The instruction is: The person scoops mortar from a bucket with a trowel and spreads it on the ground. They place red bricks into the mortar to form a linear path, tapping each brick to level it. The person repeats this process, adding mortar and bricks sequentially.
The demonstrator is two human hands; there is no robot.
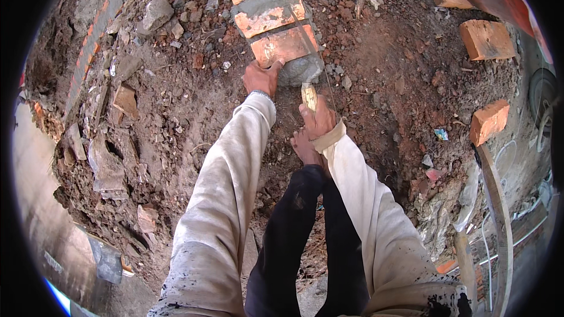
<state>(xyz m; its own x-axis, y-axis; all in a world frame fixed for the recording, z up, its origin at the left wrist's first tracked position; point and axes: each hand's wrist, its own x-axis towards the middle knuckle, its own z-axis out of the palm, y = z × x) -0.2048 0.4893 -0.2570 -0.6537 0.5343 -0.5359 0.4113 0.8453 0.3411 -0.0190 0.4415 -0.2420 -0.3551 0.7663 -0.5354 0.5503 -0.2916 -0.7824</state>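
A row of orange bricks [267,0] with grey mortar over them runs away from me at the top. My left hand [261,78] grips the near left corner of the closest brick [283,46], its thumb against the near edge. In my right hand [319,120] is the pale wooden handle of a trowel [309,97]. Wet grey mortar [301,70] lies at the near end of that brick, just beyond the handle, and hides the trowel's blade. A thin taut string [328,79] passes along the right side of the row, close to my right hand.
Loose soil and rubble surround the row. Single bricks [487,40] lie at the right, above a long curved-looking wooden strip [497,223]. At left are a stone [157,13], broken brick [125,101] and another brick-and-mortar line [94,41]. My bare foot [305,145] stands below my right hand.
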